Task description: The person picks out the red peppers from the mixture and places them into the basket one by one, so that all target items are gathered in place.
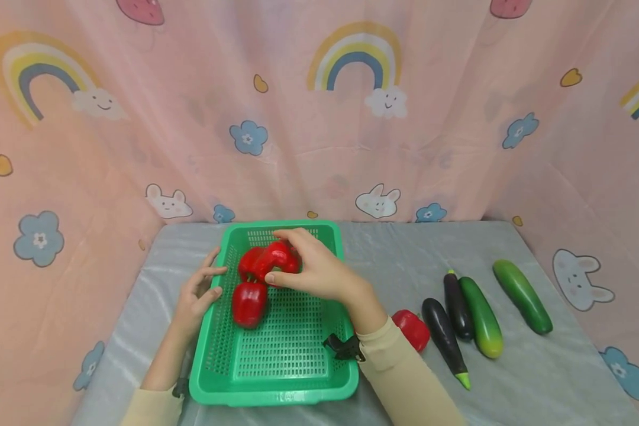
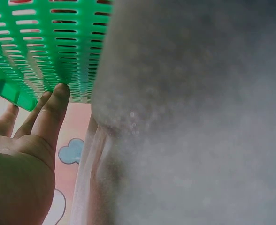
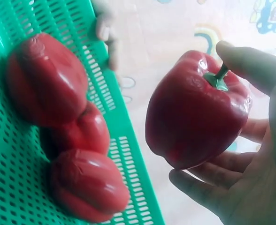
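Note:
My right hand [image 1: 319, 269] holds a red bell pepper [image 3: 199, 110] between thumb and fingers, above the green basket [image 1: 274, 396]. The thumb lies by its green stem in the right wrist view. Inside the basket are three more red bell peppers; the nearest one [image 1: 249, 305] shows whole in the head view, while others are partly hidden by the held pepper and the hand. My left hand [image 1: 194, 299] is at the basket's left side, its extended fingers [image 2: 53, 112] touching the outer wall.
Right of the basket on the grey cloth lie another red bell pepper [image 1: 412, 330], partly behind the right sleeve, two dark eggplants [image 1: 443, 334] [image 1: 458, 307], and two green cucumber-like vegetables [image 1: 480, 316] [image 1: 522, 296]. A pink patterned curtain [image 1: 309, 165] hangs behind and at both sides.

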`<state>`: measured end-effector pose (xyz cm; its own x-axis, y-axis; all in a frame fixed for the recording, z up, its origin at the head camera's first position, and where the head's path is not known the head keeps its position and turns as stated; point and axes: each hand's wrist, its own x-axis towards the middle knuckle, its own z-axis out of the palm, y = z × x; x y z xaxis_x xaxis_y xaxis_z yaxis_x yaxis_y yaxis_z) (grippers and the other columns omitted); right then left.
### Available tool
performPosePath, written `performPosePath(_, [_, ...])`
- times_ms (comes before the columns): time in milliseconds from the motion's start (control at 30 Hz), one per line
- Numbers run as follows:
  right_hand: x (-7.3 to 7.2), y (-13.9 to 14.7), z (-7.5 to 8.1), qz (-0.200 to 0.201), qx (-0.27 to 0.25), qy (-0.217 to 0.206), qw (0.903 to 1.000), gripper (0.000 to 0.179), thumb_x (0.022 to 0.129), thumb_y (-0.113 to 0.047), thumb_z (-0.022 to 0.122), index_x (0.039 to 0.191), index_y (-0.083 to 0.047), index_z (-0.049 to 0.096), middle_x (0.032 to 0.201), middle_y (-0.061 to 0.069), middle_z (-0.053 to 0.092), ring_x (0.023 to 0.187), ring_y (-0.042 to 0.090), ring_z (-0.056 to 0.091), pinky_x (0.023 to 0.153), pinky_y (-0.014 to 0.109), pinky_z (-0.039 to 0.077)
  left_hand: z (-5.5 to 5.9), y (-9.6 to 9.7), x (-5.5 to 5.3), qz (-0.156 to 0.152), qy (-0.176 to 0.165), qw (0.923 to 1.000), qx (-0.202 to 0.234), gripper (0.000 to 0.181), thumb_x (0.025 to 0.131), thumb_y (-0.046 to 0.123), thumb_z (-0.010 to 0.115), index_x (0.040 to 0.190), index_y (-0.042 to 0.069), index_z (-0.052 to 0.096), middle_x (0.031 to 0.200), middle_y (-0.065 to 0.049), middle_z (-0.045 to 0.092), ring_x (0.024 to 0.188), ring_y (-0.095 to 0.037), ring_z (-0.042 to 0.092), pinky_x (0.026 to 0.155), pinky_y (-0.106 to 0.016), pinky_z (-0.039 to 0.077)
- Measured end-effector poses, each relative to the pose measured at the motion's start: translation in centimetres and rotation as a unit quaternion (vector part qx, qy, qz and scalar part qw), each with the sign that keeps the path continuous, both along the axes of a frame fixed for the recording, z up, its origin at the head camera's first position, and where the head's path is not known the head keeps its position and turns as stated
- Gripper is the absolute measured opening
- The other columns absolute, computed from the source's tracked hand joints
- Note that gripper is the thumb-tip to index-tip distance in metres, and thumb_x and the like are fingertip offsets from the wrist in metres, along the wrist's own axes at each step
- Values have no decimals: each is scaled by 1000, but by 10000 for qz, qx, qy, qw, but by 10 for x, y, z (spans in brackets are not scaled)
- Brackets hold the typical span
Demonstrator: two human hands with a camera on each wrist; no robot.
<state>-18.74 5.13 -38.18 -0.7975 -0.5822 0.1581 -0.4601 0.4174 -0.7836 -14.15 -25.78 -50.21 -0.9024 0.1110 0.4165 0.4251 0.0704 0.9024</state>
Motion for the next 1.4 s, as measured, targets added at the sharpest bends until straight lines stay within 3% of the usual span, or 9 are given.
performPosePath(300, [-4, -7, -13, 182, 135, 79, 9997, 78, 89, -44, 86, 156, -20, 56, 147, -3, 55, 125, 15, 59, 93, 39, 60, -1, 0, -2, 0, -17, 10000, 0, 35, 99, -12, 57, 133, -20, 58, 175, -27, 29, 162, -33, 28, 111, -25, 39])
performPosePath(467, [-5, -9, -24, 327, 350, 52, 9988, 77, 85, -40, 91, 152, -20, 60, 143, -2, 55, 123, 16, 59, 92, 35, 60, -1, 0, -1, -12, 41, 10000, 18, 34, 98, -13, 56, 132, -20, 57, 174, -29, 29, 161, -24, 31, 112, -25, 38])
performPosePath(633, [-5, -9, -31, 422, 554, 55, 9976, 80, 83, -37, 94, 153, -20, 60, 144, 0, 54, 126, 19, 58, 97, 39, 58, -1, 0, -1, -10, 55, 10000, 37, 34, 98, -13, 56, 131, -20, 58, 174, -30, 29, 158, -18, 36, 102, -26, 45])
performPosePath(867, [-5, -8, -35, 696, 782, -127, 9944, 80, 82, -32, 96, 152, -19, 61, 146, 2, 53, 130, 23, 56, 98, 40, 58, -1, 0, -2, -17, 114, 9999, 50, 34, 98, -14, 56, 131, -20, 59, 173, -31, 29, 159, -21, 35, 95, -25, 47])
performPosePath(1100, [-5, -7, -39, 868, 817, -138, 9928, 78, 82, -30, 96, 151, -19, 62, 145, 2, 51, 133, 23, 53, 100, 40, 57, -1, 0, -1, -59, 115, 9999, 103, 34, 98, -14, 56, 131, -20, 58, 174, -28, 30, 154, -17, 42, 74, -23, 49])
performPosePath(1400, [-4, -4, -42, 822, 656, -251, 9941, 82, 82, -27, 94, 154, -19, 58, 144, 2, 51, 132, 22, 53, 97, 38, 58, -1, 0, -1, -65, 42, 9999, 128, 34, 98, -14, 57, 131, -20, 58, 175, -27, 29, 153, -16, 43, 75, -23, 50])
